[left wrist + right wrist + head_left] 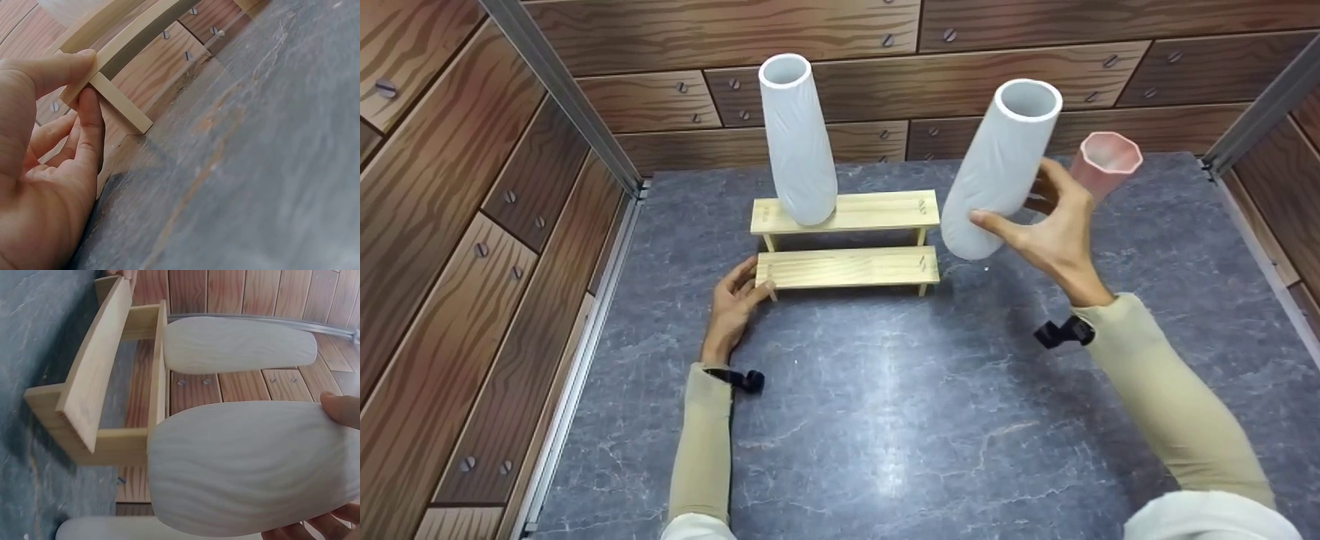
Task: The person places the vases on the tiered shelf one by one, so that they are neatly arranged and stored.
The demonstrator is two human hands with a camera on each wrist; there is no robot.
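Just beside the right edge of the upper shelf (877, 214): white vase (997, 176), long axis leaning, mouth up and rightward, right hand (1054, 225) nearer, thumb and fingers wide round it. Left hand (733, 300) pinches lower shelf (847, 268) at left edge.

Both sleeves (1174, 397) are plain khaki and snug, meeting white cloth (1207, 517) higher up; each bears a small, blocky black camera (1065, 332).
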